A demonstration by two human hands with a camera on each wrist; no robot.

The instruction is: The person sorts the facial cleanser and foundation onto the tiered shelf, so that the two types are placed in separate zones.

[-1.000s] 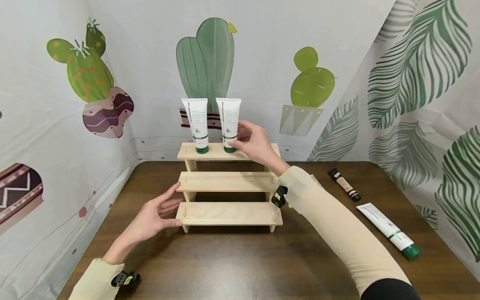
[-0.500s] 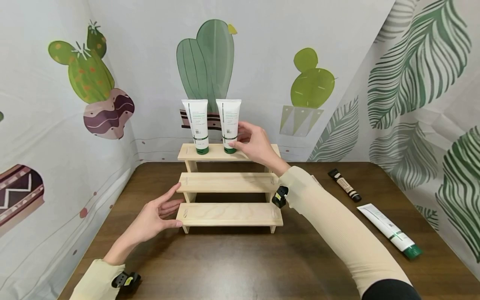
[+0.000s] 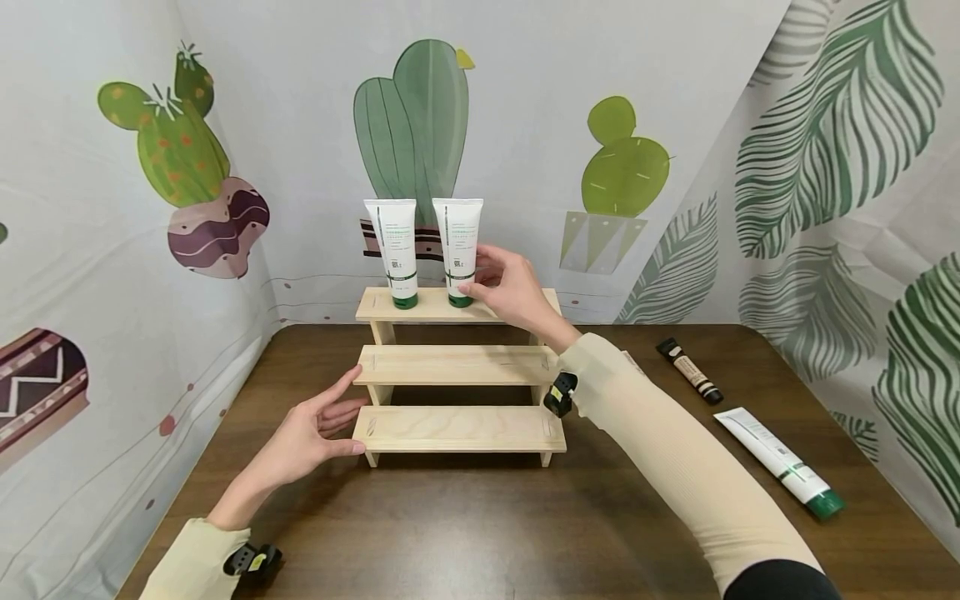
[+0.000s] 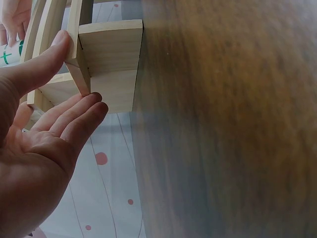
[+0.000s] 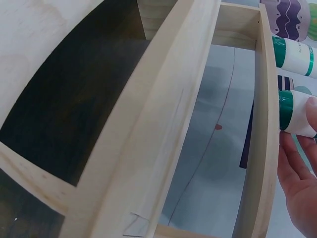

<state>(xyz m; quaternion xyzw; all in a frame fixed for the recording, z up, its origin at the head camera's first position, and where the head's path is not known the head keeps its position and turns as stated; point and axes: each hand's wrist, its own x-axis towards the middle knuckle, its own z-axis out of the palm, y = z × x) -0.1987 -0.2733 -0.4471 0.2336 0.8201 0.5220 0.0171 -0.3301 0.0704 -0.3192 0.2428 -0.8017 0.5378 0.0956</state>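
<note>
A three-tier wooden display rack (image 3: 457, 365) stands on the table. Two white squeeze tubes with green caps are upright on its top shelf, the left tube (image 3: 395, 250) and the right tube (image 3: 458, 250). My right hand (image 3: 517, 290) pinches the right tube low down, its thumb in front and fingers behind. In the right wrist view, the green cap (image 5: 286, 110) of that tube is right at the top shelf. My left hand (image 3: 307, 437) holds the rack's left end. Its thumb lies on the bottom shelf's front edge, with the other fingers at the side (image 4: 74, 114).
Another white tube with a green cap (image 3: 780, 462) lies at the table's right. Behind it lies a small black-and-beige tube (image 3: 687, 369). A pale object (image 3: 631, 361) shows partly behind the right sleeve. A cactus-printed cloth (image 3: 517, 108) hangs behind the table (image 3: 465, 533).
</note>
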